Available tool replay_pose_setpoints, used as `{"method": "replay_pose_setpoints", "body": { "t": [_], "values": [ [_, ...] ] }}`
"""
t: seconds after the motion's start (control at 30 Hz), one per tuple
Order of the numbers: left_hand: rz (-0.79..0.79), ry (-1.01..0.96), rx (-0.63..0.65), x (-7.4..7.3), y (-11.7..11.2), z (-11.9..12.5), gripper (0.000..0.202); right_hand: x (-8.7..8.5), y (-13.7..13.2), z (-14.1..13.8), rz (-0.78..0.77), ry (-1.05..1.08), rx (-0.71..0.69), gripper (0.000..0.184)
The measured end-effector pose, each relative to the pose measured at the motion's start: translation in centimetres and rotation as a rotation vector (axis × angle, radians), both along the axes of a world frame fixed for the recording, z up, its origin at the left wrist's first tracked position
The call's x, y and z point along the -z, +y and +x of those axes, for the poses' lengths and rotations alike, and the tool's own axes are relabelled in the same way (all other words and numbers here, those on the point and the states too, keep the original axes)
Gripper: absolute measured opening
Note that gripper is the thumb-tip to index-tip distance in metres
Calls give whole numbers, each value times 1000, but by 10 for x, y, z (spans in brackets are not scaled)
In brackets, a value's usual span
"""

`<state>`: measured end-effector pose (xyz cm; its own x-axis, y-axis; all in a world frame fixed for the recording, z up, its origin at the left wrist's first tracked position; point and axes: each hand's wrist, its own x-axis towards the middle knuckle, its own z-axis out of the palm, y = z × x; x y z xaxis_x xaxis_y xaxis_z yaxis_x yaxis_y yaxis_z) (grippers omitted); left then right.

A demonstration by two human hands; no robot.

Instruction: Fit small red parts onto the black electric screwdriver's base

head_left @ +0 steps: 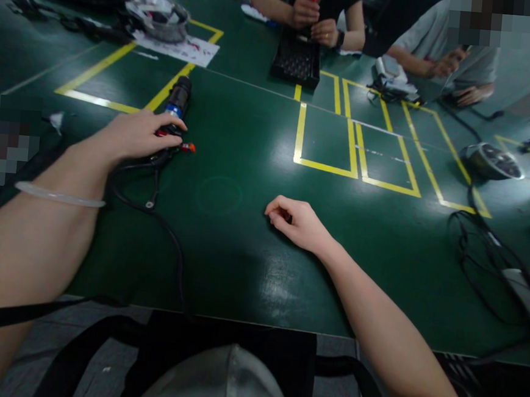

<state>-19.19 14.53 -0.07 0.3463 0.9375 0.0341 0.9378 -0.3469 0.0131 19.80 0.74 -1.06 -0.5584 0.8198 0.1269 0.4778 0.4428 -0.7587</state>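
Observation:
My left hand (pixel 135 134) lies over a black corded electric screwdriver (pixel 177 101) that rests on the green table (pixel 231 159); the fingers curl over its red-tipped end. Its black cable (pixel 162 221) loops back toward the table's near edge. A clear bracelet sits on my left wrist. My right hand (pixel 296 222) rests on the table to the right, fingers curled loosely inward, with something small and reddish that I cannot make out under the fingertips.
Yellow tape boxes (pixel 351 150) mark the table. A black tray (pixel 296 60) lies before a person across from me. Other people's hands work at the far edge. A round metal part (pixel 492 161) and cables (pixel 485 258) lie at the right, a foil dish (pixel 157 17) far left.

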Motion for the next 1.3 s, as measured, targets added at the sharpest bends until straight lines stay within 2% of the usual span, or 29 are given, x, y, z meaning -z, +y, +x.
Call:
{"method": "replay_pose_setpoints", "body": {
  "t": [0.1,0.23,0.5,0.77,0.87,0.97,1.2,1.3],
  "values": [
    [-36,86,-17,-12,-17,26,58,0,0,0,4,4,-1,11],
    [-45,80,70,-20,-37,60,54,1,1,-1,6,11,6,11],
    [-27,116,204,-16,-61,111,49,2,1,-2,63,40,31,10],
    [-19,7,371,-15,-104,156,43,6,3,-1,198,18,96,17],
    [5,-40,405,-12,-112,165,43,8,4,0,196,6,119,25],
    [29,-57,388,-9,-115,167,45,10,5,1,179,-24,119,30],
    [82,-53,341,-4,-113,168,46,10,4,-1,162,-64,138,30],
    [82,-39,299,-5,-110,167,47,9,3,-4,176,-98,104,32]
  ]
}}
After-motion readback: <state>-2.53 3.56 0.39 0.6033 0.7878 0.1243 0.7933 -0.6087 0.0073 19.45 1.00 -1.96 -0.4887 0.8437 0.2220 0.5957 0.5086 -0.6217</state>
